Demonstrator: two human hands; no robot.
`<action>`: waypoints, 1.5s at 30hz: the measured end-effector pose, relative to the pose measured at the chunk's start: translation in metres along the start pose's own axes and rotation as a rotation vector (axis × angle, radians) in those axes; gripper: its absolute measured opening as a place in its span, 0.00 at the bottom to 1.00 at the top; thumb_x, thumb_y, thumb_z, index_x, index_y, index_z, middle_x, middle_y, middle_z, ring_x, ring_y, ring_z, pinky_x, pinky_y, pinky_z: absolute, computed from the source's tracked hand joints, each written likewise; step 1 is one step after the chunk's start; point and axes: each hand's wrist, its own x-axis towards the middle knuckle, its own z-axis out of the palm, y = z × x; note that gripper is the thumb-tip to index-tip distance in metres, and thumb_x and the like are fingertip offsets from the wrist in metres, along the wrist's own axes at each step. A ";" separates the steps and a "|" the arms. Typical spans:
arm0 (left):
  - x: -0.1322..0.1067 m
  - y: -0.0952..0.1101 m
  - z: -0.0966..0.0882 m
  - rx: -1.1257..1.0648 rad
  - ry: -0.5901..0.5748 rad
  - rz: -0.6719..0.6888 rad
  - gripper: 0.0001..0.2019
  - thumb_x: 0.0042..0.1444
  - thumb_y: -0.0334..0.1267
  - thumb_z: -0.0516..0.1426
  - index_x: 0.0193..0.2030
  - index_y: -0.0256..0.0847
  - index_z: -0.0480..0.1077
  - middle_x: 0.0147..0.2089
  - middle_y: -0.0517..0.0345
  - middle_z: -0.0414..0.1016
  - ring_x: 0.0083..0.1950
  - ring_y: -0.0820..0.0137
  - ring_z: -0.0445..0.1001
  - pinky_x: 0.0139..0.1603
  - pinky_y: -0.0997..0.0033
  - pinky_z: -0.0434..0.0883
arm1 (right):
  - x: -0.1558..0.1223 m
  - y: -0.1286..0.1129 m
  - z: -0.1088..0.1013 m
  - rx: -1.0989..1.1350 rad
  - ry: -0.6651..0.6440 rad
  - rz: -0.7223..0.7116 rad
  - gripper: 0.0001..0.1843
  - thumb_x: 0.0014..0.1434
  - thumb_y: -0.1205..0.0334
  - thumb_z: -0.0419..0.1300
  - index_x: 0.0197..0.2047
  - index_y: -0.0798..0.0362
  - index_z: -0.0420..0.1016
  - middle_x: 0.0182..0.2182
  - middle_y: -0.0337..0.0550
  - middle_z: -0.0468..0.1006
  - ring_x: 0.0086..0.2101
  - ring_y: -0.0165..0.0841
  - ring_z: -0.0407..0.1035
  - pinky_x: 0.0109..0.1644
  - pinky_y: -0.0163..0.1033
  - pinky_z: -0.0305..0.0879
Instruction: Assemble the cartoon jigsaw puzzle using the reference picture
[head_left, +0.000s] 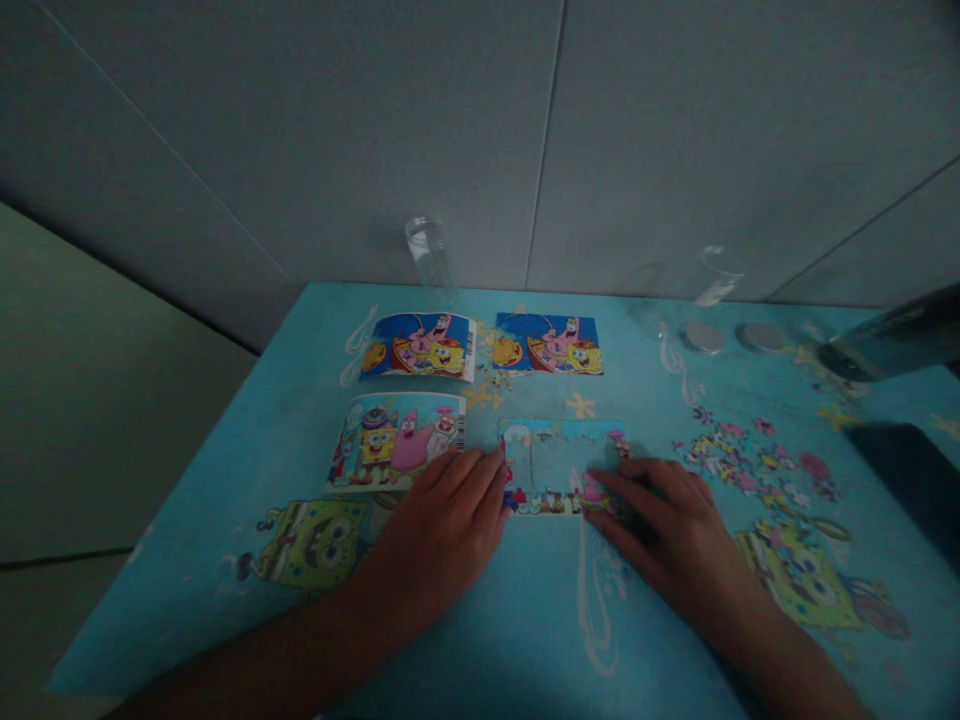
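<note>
While the loose left hand (454,505) and spread right hand (671,515) touch a puzzle (544,503), a jar (430,252) stands, contents indistinct.

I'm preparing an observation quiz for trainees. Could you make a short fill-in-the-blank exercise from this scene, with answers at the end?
1. The right hand is at the right end of the partly built jigsaw puzzle; the left hand is at its ____ end.
2. The round silver lids on the table number ____.
3. The loose jigsaw pieces lie nearer the ____ hand.

Missing words: left; two; right.
</note>
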 end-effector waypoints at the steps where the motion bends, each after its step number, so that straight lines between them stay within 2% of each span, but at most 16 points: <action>1: 0.000 0.000 0.001 -0.002 -0.005 -0.001 0.15 0.67 0.33 0.56 0.58 0.33 0.73 0.59 0.45 0.76 0.58 0.58 0.73 0.60 0.53 0.71 | 0.000 0.001 0.000 -0.002 0.003 -0.006 0.21 0.66 0.50 0.65 0.60 0.44 0.77 0.49 0.50 0.74 0.49 0.46 0.71 0.52 0.57 0.70; 10: 0.000 0.001 0.005 -0.036 0.008 -0.019 0.14 0.67 0.33 0.55 0.57 0.33 0.73 0.57 0.45 0.78 0.58 0.60 0.74 0.60 0.53 0.71 | -0.001 0.008 0.006 -0.005 0.003 -0.022 0.22 0.66 0.49 0.65 0.61 0.42 0.77 0.49 0.50 0.74 0.48 0.46 0.72 0.50 0.55 0.71; 16: -0.001 0.002 0.007 -0.040 0.014 -0.012 0.14 0.67 0.33 0.55 0.57 0.32 0.72 0.57 0.45 0.77 0.58 0.60 0.74 0.61 0.53 0.70 | -0.003 0.009 0.006 -0.004 0.025 -0.016 0.22 0.66 0.48 0.64 0.62 0.43 0.77 0.50 0.50 0.76 0.50 0.47 0.73 0.53 0.57 0.72; 21: -0.001 0.002 0.008 -0.042 0.056 -0.012 0.14 0.67 0.33 0.56 0.57 0.32 0.72 0.56 0.45 0.78 0.58 0.59 0.74 0.59 0.53 0.71 | -0.001 0.004 0.000 0.050 0.050 0.020 0.19 0.69 0.52 0.61 0.60 0.45 0.78 0.50 0.49 0.77 0.50 0.45 0.74 0.54 0.56 0.73; 28: 0.001 0.001 0.005 -0.053 0.066 -0.010 0.16 0.67 0.37 0.57 0.58 0.30 0.72 0.58 0.43 0.76 0.58 0.56 0.73 0.60 0.51 0.71 | 0.002 0.006 -0.004 0.093 0.142 0.064 0.15 0.70 0.57 0.59 0.56 0.46 0.78 0.48 0.50 0.78 0.47 0.45 0.75 0.50 0.55 0.75; 34: 0.001 0.000 0.007 -0.069 0.061 -0.004 0.16 0.68 0.38 0.56 0.57 0.31 0.72 0.57 0.43 0.76 0.58 0.56 0.73 0.60 0.51 0.71 | 0.002 0.008 -0.002 0.099 0.134 0.058 0.13 0.69 0.59 0.59 0.55 0.47 0.79 0.47 0.49 0.77 0.46 0.43 0.74 0.51 0.53 0.74; 41: 0.015 0.004 0.011 -0.149 0.058 0.013 0.21 0.69 0.45 0.55 0.61 0.31 0.69 0.64 0.41 0.72 0.65 0.54 0.70 0.66 0.49 0.68 | 0.003 0.001 -0.005 0.109 0.162 0.035 0.13 0.69 0.63 0.58 0.54 0.49 0.78 0.47 0.50 0.76 0.46 0.43 0.73 0.53 0.54 0.72; 45: 0.030 0.009 0.019 -0.189 0.033 0.026 0.25 0.71 0.47 0.51 0.65 0.31 0.67 0.70 0.40 0.67 0.71 0.54 0.64 0.73 0.48 0.61 | 0.002 -0.010 -0.009 0.163 0.221 0.009 0.13 0.69 0.66 0.58 0.55 0.50 0.77 0.45 0.49 0.77 0.46 0.42 0.72 0.52 0.52 0.72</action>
